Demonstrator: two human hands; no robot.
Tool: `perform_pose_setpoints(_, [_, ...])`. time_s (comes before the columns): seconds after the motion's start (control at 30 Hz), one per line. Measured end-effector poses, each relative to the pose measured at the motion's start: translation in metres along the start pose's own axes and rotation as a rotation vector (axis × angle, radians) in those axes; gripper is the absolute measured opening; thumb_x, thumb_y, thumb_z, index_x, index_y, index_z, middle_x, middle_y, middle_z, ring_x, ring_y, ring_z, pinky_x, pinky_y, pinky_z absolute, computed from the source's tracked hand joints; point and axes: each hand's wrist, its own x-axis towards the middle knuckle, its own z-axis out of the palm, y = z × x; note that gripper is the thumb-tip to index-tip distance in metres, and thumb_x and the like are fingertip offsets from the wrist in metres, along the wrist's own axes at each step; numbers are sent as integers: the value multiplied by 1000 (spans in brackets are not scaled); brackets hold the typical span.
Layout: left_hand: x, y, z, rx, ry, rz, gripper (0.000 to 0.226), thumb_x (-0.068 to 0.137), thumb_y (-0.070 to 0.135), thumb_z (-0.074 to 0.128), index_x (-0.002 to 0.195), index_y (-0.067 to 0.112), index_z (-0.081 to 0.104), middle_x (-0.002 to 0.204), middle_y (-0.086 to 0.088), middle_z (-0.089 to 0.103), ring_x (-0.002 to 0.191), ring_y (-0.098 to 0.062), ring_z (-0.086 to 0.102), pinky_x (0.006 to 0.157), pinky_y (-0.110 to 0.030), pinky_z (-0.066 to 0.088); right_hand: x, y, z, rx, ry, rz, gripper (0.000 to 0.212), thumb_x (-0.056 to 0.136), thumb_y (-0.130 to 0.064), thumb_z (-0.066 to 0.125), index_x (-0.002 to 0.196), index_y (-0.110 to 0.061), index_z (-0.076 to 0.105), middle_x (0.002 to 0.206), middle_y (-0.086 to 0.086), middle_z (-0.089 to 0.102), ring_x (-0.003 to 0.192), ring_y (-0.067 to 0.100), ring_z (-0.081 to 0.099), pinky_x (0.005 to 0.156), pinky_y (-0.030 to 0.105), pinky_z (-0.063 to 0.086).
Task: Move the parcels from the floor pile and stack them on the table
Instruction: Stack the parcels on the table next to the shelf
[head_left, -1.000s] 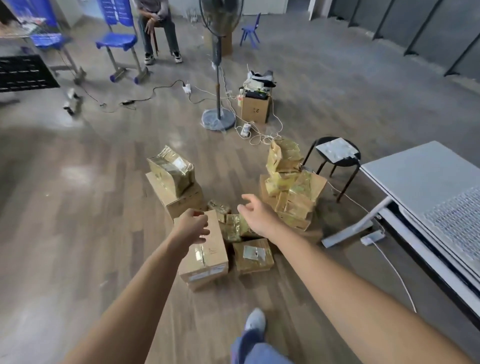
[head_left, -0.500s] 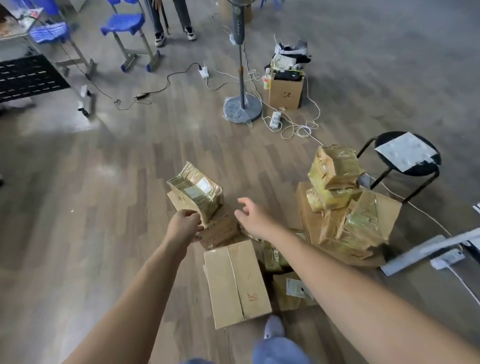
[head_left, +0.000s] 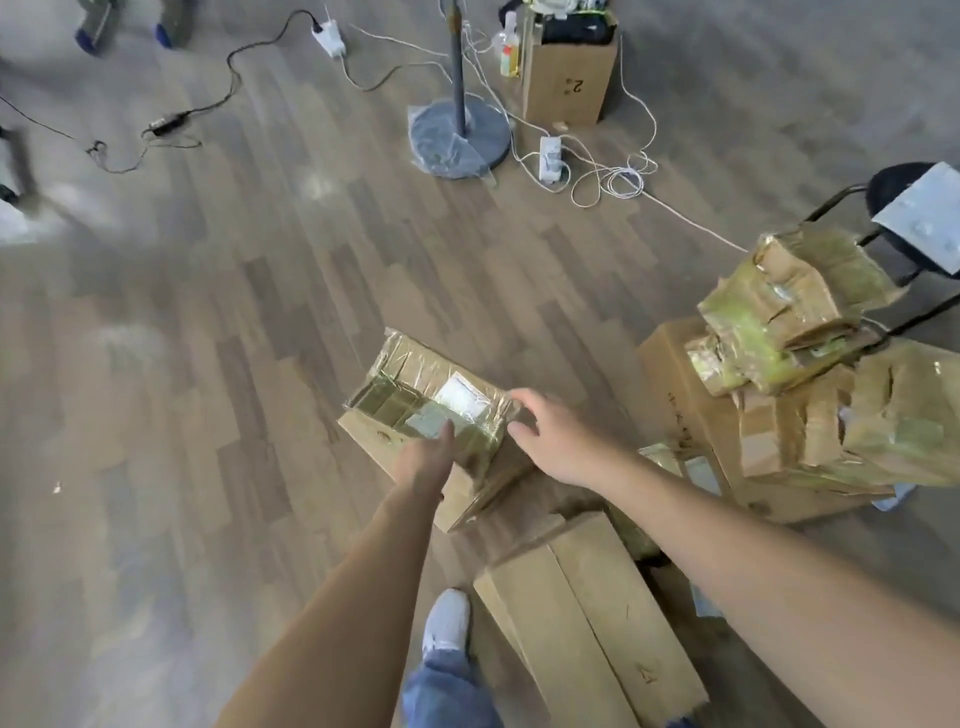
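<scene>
Centre of frame: glossy tape-wrapped brown cardboard parcel (head_left: 431, 395) atop a plain cardboard box (head_left: 371, 439). Left hand (head_left: 423, 460) rests straight fingers on it; right hand (head_left: 553, 441), spread and unclenched, meets its right end. The slick tape may let it slip when lifted.

A taped parcel (head_left: 431, 389) is stacked on a carton (head_left: 374, 441); a parcel pile (head_left: 789, 353) is set to its right, a fan base (head_left: 457, 140) behind.

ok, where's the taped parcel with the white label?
Head view, centre: the taped parcel sits atop a plain box, left hand on its near side, right hand at its right end.
</scene>
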Motion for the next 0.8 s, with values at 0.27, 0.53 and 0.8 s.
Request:
perform_pose_setpoints(0.27, [97,-28,18,-197,-50,-162,27,84,18,53,88,-7,64,75,-12,59,56,-20,53,78,-47,58,55,-8,39,6,4,54,47,101,-35,42,147,-29,34,142,1,41,120,20,48,97,34,39])
perform_pose_setpoints(0.53, [86,-28,32,-187,29,-89,21,75,14,58,89,1,67,84,-14,69,67,-26,64,65,-40,61,38,6,15,52,120,88,46,101,-31,39,146,-29,32,138,0,42,103,19,53,87,35,44])
perform_pose_setpoints(0.8, [-75,41,66,531,-78,582,14,85,26,50,91,21,61,75,1,62,76,-26,58,65,-31,44,-87,49,-51,-210,371,47,49,98,-15,42,146,-18,35,147,5,38,135,24,34,108,39,35])
